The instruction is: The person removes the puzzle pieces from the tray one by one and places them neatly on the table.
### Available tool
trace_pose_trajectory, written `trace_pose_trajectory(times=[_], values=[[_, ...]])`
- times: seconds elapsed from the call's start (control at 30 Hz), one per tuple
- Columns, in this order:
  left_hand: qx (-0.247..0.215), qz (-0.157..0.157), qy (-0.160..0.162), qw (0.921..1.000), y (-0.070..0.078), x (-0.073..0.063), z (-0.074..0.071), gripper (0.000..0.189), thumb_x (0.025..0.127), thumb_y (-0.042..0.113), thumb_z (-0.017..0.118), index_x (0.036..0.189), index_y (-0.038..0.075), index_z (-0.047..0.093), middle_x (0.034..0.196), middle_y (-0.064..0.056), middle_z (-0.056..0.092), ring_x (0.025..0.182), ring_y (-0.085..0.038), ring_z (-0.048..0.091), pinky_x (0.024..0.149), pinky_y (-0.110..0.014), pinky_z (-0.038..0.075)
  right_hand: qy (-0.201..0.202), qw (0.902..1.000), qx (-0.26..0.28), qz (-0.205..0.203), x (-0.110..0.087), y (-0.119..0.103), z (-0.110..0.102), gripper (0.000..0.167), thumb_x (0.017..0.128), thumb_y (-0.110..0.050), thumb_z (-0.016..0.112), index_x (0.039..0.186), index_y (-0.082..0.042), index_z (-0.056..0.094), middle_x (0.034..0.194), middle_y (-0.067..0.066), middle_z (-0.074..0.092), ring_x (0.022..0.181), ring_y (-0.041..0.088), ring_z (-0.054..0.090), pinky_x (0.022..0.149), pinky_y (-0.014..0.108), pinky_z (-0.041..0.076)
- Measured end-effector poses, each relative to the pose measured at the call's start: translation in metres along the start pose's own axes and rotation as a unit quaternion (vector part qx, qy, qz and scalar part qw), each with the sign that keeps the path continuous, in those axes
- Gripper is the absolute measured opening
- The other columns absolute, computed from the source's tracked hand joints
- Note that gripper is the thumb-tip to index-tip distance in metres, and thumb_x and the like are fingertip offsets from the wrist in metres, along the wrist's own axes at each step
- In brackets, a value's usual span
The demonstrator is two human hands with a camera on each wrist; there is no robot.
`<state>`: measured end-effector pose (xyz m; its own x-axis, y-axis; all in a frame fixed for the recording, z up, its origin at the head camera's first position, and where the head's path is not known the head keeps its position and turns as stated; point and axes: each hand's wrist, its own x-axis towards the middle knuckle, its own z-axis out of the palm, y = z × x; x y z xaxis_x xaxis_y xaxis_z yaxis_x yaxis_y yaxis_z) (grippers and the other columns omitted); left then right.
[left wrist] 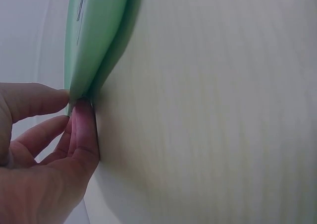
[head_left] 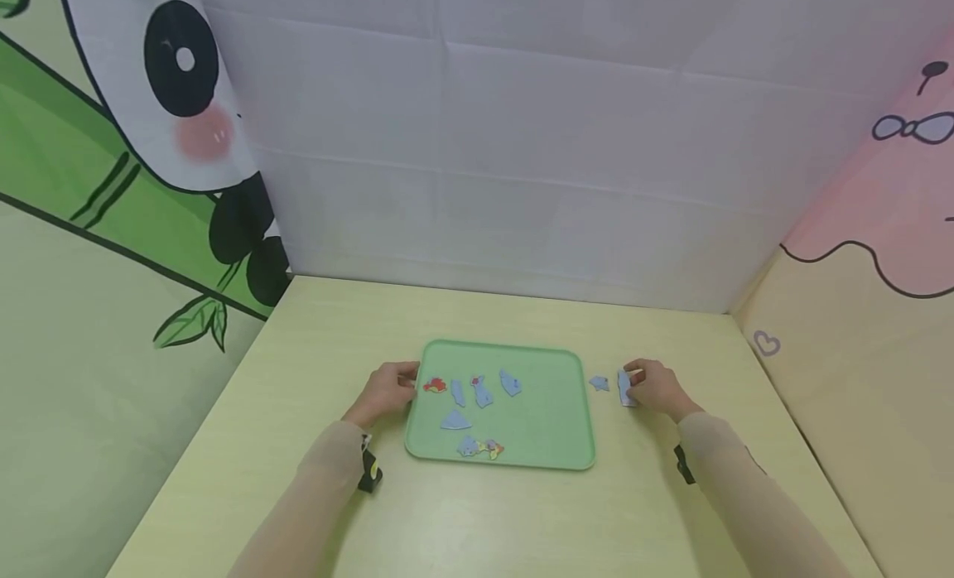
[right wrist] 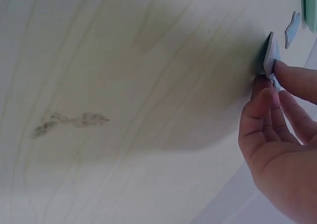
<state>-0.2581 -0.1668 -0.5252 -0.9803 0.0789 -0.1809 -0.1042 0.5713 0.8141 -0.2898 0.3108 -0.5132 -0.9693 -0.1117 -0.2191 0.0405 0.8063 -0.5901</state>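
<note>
My left hand [head_left: 387,391] pinches the left rim of a shallow green tray [head_left: 551,412]. In the left wrist view, the thumb lies on the rim [left wrist: 94,45] and the fingers curl at its underside. To the tray's right, my right hand [head_left: 657,386] grips a blue jigsaw puzzle piece [head_left: 624,387] between thumb and fingers. The right wrist view shows that piece [right wrist: 270,55] tilted up on its edge. Another small blue puzzle piece [head_left: 599,383] lies between it and the tray. Inside the tray are several blue pieces, including a triangular one [head_left: 455,420].
A red piece [head_left: 436,385] sits at the tray's left, and a multicoloured joined cluster [head_left: 480,448] lies near its front edge. The pale wooden table [head_left: 507,528] meets a white backdrop [head_left: 522,189] behind, with printed cloths at both sides.
</note>
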Motion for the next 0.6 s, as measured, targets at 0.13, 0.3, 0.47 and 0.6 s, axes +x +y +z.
trace_pose_trajectory(times=[0.13,0.3,0.47,0.6], values=[[0.002,0.001,0.001,1.0,0.0002,-0.0011,-0.0006,0.058,0.078,-0.006,0.055,0.135,-0.004,0.049,0.117,-0.015,0.06,0.093,-0.023,0.057,0.068,-0.029,0.051,0.0,0.9999,-0.01,0.004,-0.0002,0.0004,0.0013,0.046,0.083,-0.001,0.065,0.127,0.007,0.052,0.104,0.018,0.061,0.092,0.031,0.056,0.072,0.037,0.05],[0.001,-0.001,0.001,1.0,-0.0002,-0.0013,-0.0005,0.057,0.079,-0.006,0.055,0.136,-0.003,0.049,0.118,-0.015,0.06,0.095,-0.023,0.057,0.069,-0.03,0.051,0.002,0.9998,-0.018,0.004,-0.0012,-0.0011,0.0018,0.047,0.082,-0.001,0.066,0.127,0.008,0.052,0.104,0.019,0.061,0.095,0.034,0.056,0.076,0.042,0.049],[0.004,-0.001,0.001,1.0,-0.0001,-0.0015,-0.001,0.057,0.078,-0.006,0.055,0.136,-0.003,0.05,0.118,-0.014,0.061,0.096,-0.023,0.057,0.071,-0.03,0.051,0.009,0.9996,-0.025,-0.002,-0.0014,-0.0005,0.0031,0.05,0.082,-0.003,0.067,0.128,0.006,0.051,0.107,0.02,0.061,0.099,0.037,0.055,0.082,0.048,0.048],[0.007,-0.001,0.001,1.0,-0.0012,-0.001,-0.0008,0.058,0.078,-0.006,0.055,0.135,-0.003,0.05,0.118,-0.014,0.061,0.096,-0.024,0.057,0.071,-0.031,0.052,0.015,0.9995,-0.027,-0.008,-0.0006,-0.0004,0.004,0.052,0.082,-0.006,0.07,0.129,0.005,0.051,0.111,0.022,0.06,0.102,0.039,0.055,0.085,0.051,0.046]])
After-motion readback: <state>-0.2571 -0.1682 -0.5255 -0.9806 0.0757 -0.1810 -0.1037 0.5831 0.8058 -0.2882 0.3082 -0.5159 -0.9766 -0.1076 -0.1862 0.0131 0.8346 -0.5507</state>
